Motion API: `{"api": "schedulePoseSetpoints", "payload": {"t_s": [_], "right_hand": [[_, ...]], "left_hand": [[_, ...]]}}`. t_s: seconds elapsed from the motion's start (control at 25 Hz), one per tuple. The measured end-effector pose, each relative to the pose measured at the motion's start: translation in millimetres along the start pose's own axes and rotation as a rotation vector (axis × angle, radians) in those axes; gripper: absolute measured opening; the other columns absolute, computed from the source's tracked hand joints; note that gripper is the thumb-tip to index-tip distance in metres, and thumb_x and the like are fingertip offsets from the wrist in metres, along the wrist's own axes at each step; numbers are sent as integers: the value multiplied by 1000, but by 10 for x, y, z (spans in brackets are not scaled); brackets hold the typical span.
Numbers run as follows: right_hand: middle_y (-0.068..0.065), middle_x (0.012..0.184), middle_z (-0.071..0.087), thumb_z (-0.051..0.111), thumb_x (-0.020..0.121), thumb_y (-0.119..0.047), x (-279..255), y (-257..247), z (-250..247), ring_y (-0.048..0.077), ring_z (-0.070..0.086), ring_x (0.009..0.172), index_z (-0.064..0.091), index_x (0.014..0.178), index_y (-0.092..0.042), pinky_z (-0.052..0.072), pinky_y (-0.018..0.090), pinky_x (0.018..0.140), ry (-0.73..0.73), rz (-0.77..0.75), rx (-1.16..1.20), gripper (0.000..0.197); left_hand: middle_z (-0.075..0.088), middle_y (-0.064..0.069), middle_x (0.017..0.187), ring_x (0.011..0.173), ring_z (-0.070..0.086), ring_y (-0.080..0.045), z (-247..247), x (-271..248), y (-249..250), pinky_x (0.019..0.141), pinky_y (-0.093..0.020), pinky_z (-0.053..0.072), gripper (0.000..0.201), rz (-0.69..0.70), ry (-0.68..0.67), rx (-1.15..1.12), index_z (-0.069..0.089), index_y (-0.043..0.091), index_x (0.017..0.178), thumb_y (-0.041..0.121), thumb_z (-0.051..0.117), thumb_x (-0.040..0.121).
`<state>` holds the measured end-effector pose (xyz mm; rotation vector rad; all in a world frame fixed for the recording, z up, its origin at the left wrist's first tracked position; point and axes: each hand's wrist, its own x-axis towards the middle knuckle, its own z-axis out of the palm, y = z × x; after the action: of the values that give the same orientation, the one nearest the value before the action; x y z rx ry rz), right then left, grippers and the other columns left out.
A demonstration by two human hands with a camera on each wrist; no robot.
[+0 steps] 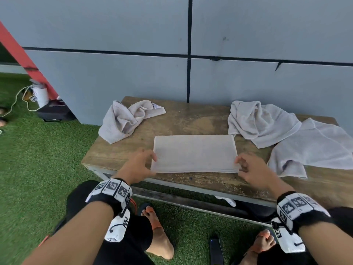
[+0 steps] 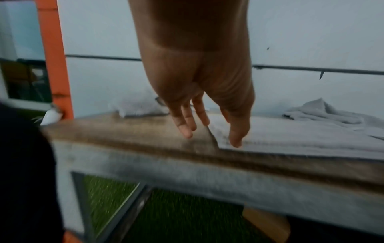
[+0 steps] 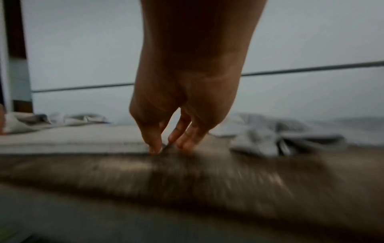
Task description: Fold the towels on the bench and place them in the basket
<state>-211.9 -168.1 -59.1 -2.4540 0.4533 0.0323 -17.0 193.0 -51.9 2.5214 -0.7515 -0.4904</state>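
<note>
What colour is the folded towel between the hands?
Pale beige-grey, plain; folded towel shows best in the head view.

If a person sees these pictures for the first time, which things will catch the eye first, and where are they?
First comes the folded towel, lying flat at the front middle of the wooden bench, with the left hand at its left end and the right hand at its right end. Next are the crumpled towels: one at the bench's back left, and a pile spread over its right side.
</note>
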Motion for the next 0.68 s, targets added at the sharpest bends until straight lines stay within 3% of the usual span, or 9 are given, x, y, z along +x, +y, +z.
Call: {"api": "schedulePoseSetpoints", "payload": {"t_s": [0.04, 0.16, 0.24, 0.32, 0.44, 0.56, 0.68], "right_hand": [[-6, 91, 55, 70, 80, -4, -51, 67, 94, 16, 55, 85, 56, 93, -32, 43, 28, 79, 19, 46, 43, 34], [2, 91, 62, 65, 89, -18, -57, 2, 160, 21, 58, 85, 58, 98, -15, 42, 32, 74, 189, 230, 110, 11], [8, 85, 65, 60, 94, -27, -4, -107, 145, 24, 60, 79, 61, 89, -8, 44, 35, 67, 180, 269, 22, 20], [8, 74, 63, 58, 95, -32, 44, -179, 125, 22, 58, 71, 58, 76, -8, 44, 35, 64, 144, 297, -14, 31], [3, 58, 50, 57, 95, -29, 71, -215, 93, 19, 48, 56, 43, 60, -13, 40, 33, 58, 119, 326, 3, 41], [1, 56, 48, 58, 92, -29, 64, -247, -8, 20, 48, 54, 41, 58, -16, 38, 31, 56, 125, 340, 64, 40], [2, 54, 47, 62, 89, -26, 58, -247, -72, 22, 61, 59, 42, 57, -17, 41, 31, 57, 94, 329, 112, 39]], "left_hand": [[59, 3, 99, 96, 59, -24, 97, -35, -33, 81, -39, 53, 35, -31, -22, -54, 55, 37, 90, 32, 79, 65], [64, 2, 86, 90, 62, -22, 217, -26, 43, 78, -38, 54, 21, -161, 174, -164, 61, 22, 93, 30, 74, 78], [63, 3, 83, 92, 59, -22, 235, 10, 113, 80, -39, 53, 24, -253, 207, -81, 61, 19, 83, 42, 68, 83], [59, 2, 68, 76, 56, -20, 243, -1, 193, 66, -33, 48, 37, -312, 178, -35, 54, 16, 66, 46, 66, 84], [42, 2, 49, 47, 43, -17, 227, -18, 313, 50, -25, 35, 44, -334, 190, -76, 42, 16, 54, 34, 67, 85], [47, -4, 52, 49, 45, -19, 130, -17, 328, 51, -26, 35, 35, -333, 273, -195, 45, 13, 57, 25, 65, 83], [66, -15, 57, 55, 62, -25, 63, 19, 222, 56, -32, 51, 28, -367, 271, -299, 55, 9, 60, 22, 69, 80]]}}
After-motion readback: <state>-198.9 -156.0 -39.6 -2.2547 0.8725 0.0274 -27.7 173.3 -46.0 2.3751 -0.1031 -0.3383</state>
